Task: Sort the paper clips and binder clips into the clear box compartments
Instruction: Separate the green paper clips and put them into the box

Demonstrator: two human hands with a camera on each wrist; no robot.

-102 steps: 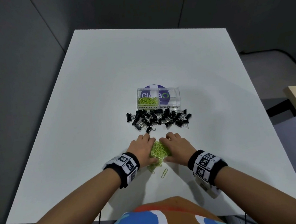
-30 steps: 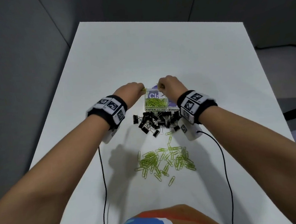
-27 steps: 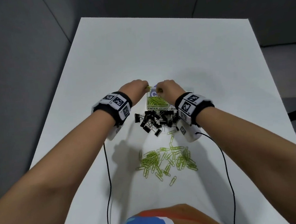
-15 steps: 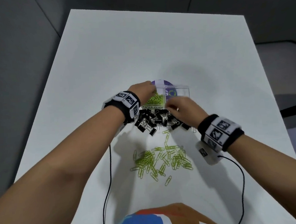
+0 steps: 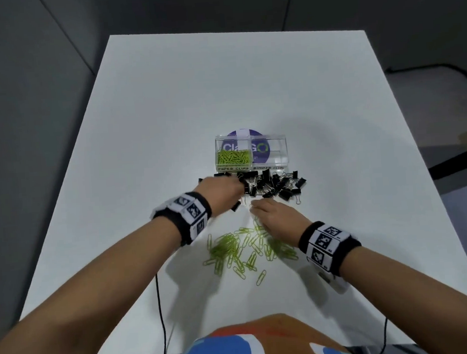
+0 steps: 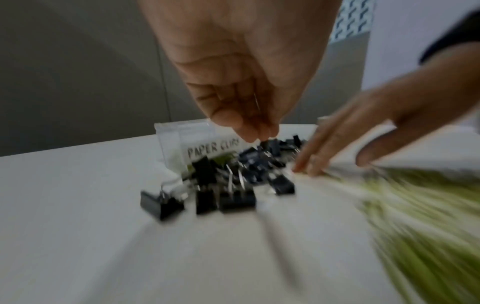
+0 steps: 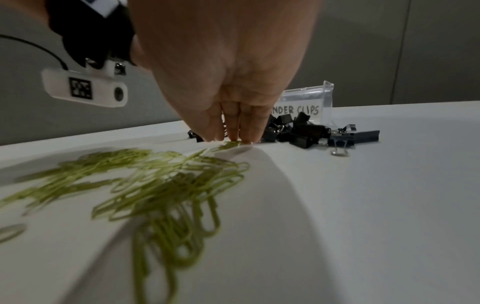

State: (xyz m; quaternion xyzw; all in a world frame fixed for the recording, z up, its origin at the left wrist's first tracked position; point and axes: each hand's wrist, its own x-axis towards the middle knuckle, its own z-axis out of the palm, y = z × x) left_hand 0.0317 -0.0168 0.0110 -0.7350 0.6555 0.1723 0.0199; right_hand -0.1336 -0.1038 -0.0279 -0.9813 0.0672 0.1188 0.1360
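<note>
My right hand (image 5: 278, 215) lies released, straight fingertips (image 7: 245, 135) pressing green paper clips (image 5: 248, 249) scattered on the desk (image 5: 167, 120). My left hand (image 5: 222, 190) hovers over black binder clips (image 5: 277, 183) before the clear box (image 5: 279, 153); its grip I cannot tell.

Seen on a white table (image 5: 167, 112): a clear two-compartment box (image 5: 278, 158), green paper clips (image 5: 233, 158) in its left compartment, black binder clips (image 5: 275, 185) heaped just in front. Nearer, loose green paper clips (image 5: 240, 252) scattered. Left hand (image 5: 219, 191) over the heap's left end; right hand (image 5: 276, 215), fingers extended, at the scatter's far edge.
</note>
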